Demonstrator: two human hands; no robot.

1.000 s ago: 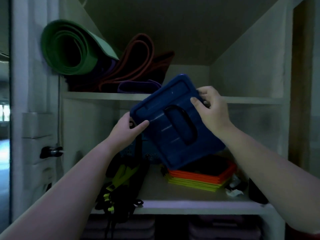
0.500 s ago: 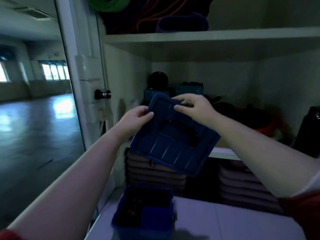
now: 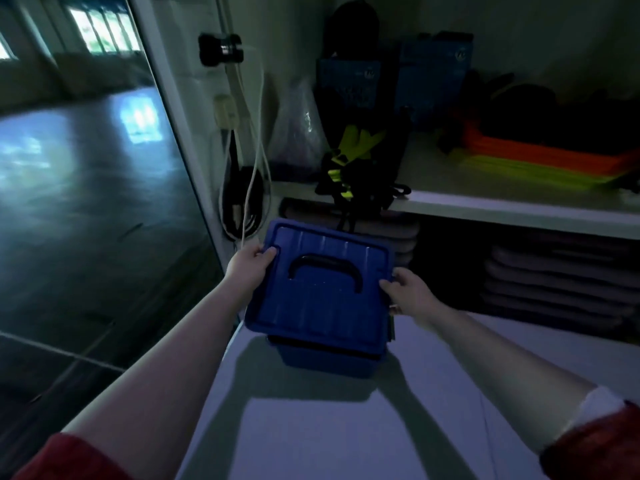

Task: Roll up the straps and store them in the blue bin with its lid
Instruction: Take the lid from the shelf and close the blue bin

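Observation:
A blue lid [image 3: 322,299] with a dark handle lies flat over the blue bin [image 3: 325,362], which stands on a pale table [image 3: 311,427]. My left hand [image 3: 247,266] grips the lid's far left corner. My right hand [image 3: 407,294] holds the lid's right edge. The bin's inside is hidden under the lid. Black and yellow-green straps [image 3: 349,171] hang over the front of the white shelf [image 3: 485,202] behind the bin.
Orange and yellow-green flat markers [image 3: 526,157] lie on the shelf at right, blue boxes [image 3: 391,81] at its back. Stacked grey mats [image 3: 554,282] fill the space below. A glass door [image 3: 86,168] and white cords [image 3: 252,150] are at left.
The lid came down from shelf height, tilted, to lie level on the bin. My view dropped from the upper shelves to the table.

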